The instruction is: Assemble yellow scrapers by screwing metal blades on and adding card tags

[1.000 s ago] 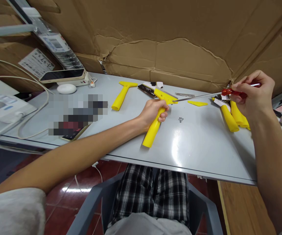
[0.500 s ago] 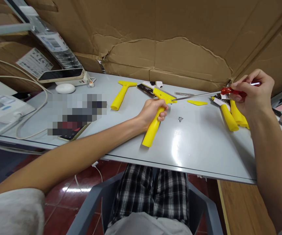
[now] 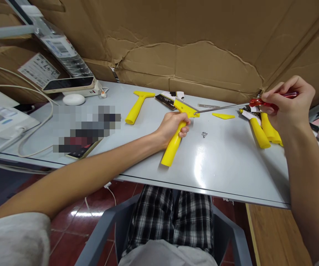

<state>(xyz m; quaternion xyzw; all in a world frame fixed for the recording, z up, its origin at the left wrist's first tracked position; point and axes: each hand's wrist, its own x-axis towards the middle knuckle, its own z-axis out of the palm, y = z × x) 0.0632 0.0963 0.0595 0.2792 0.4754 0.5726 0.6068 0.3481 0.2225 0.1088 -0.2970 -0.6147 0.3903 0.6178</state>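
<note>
My left hand (image 3: 174,127) is wrapped round the neck of a yellow scraper (image 3: 173,146), its handle pointing toward the table's front edge. In my right hand (image 3: 289,98) is a screwdriver (image 3: 256,102) with a red handle. Its long shaft slants left, and the tip meets the scraper's head near its right end. A small pile of screws (image 3: 204,135) lies right of the scraper. Behind it are a flat yellow piece (image 3: 223,116) and a thin metal blade (image 3: 205,106). Another yellow scraper (image 3: 137,109) lies to the left.
Several more yellow scrapers (image 3: 260,133) lie at the right, partly behind my right arm. Black and white packaging (image 3: 166,99) sits at the back. On the left are a phone (image 3: 69,84), a white mouse (image 3: 73,99) and cables. Cardboard (image 3: 203,70) walls the table's back.
My right hand has shifted slightly to the right and turned a little with the screwdriver. My left hand and the scraper stay almost where they were.
</note>
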